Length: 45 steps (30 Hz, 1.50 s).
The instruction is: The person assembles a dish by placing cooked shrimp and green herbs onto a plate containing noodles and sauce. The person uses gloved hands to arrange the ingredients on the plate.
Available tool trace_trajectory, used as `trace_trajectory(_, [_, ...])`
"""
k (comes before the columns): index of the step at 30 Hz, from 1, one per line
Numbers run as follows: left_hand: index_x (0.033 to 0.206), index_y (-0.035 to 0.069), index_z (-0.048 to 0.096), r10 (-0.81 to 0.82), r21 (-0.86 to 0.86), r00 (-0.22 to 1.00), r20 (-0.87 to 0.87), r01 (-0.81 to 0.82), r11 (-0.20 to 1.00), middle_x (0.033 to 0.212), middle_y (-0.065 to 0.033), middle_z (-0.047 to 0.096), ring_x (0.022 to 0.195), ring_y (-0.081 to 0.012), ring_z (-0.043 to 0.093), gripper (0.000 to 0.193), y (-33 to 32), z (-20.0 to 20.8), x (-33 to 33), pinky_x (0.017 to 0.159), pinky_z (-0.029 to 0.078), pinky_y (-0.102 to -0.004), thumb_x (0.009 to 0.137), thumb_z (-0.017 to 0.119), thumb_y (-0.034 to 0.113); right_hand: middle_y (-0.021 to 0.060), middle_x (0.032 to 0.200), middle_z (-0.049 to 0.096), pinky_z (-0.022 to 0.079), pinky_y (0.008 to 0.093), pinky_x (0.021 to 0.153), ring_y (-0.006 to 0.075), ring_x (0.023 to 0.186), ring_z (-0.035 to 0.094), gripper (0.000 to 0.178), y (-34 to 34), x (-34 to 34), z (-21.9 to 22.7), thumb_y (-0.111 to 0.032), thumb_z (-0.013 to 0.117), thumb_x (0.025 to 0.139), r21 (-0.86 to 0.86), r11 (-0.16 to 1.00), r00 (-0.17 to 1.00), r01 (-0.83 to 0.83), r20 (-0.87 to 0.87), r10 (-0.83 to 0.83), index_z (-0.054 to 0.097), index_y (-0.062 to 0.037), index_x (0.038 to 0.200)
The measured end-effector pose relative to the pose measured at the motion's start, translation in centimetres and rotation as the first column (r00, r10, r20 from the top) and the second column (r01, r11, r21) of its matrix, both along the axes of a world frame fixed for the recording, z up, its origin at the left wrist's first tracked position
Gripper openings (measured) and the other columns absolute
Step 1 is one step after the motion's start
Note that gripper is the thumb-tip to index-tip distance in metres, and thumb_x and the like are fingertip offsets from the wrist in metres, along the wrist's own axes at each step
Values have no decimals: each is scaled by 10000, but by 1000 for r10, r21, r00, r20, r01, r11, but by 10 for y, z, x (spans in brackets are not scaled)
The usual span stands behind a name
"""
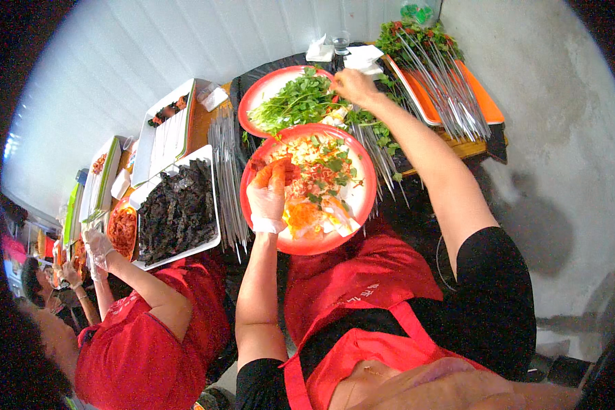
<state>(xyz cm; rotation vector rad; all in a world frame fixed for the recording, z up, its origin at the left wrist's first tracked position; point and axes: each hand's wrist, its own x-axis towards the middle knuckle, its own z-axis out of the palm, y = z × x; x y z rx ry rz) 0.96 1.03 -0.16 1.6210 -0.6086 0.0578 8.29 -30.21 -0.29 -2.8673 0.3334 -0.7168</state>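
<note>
My left hand (pixel 269 193), in a clear glove stained orange at the fingers, is over the left side of a red-rimmed plate (pixel 367 195). Its fingers are curled together; whatever they hold is hidden. Shredded reddish filling (pixel 314 164) with green leaves spreads across this plate, and pale, orange-smeared pieces (pixel 321 217) lie at its near side. Farther back, a second red-rimmed plate (pixel 247 102) carries a heap of cut green herbs (pixel 297 102). My bare right hand (pixel 354 87) reaches to that plate's right edge, fingers closed; what is in them is too small to make out.
Metal skewers (pixel 227 181) lie left of the plates, and more skewers (pixel 451 82) rest on an orange tray (pixel 482 96) at right. To the left, a co-worker's gloved hand (pixel 97 247) is beside a white tray of dark strips (pixel 178 212). Napkins (pixel 363 58) sit at the back.
</note>
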Motion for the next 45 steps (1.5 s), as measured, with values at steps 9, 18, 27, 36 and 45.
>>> trace_trajectory(9, [910,-56,614,-13,31,999,43,12,999,804,-81,640,710,-112,586,172,-9,-9,7,633,470,-240,836,536,79,185,930,580,509,435,618,345,807,611,163,-151,-86,45,-81,494,785,-237,789,822,567,234,-520,614,-7,866])
trace_trajectory(18, [934,-62,607,-59,66,996,-66,63,996,829,-98,638,711,-134,603,196,-16,-7,5,651,485,-242,843,528,93,208,853,615,511,413,656,336,827,612,124,-154,-100,38,-33,523,756,-267,782,818,563,46,-573,634,-4,805])
trace_trajectory(27, [934,-56,614,-54,73,997,-58,58,996,821,-100,643,720,-129,603,190,-20,-8,3,647,480,-239,839,526,83,218,746,592,489,461,590,360,730,607,95,-179,-99,37,-54,486,773,-205,807,827,553,249,-504,561,-5,741])
trace_trajectory(36, [921,-38,629,-33,100,999,-17,35,994,803,-80,649,693,-101,569,170,-23,-20,7,634,452,-232,823,541,70,102,582,583,438,335,470,203,503,566,148,-205,-85,62,-120,523,729,244,932,951,267,87,-295,644,-50,775])
trace_trajectory(45, [915,-41,626,-19,81,999,-39,22,996,790,-97,648,691,-111,585,166,-20,-34,15,624,463,-231,816,547,66,11,512,483,207,251,338,80,355,309,146,-209,-88,40,-133,514,789,803,513,926,303,-120,-359,618,-35,818])
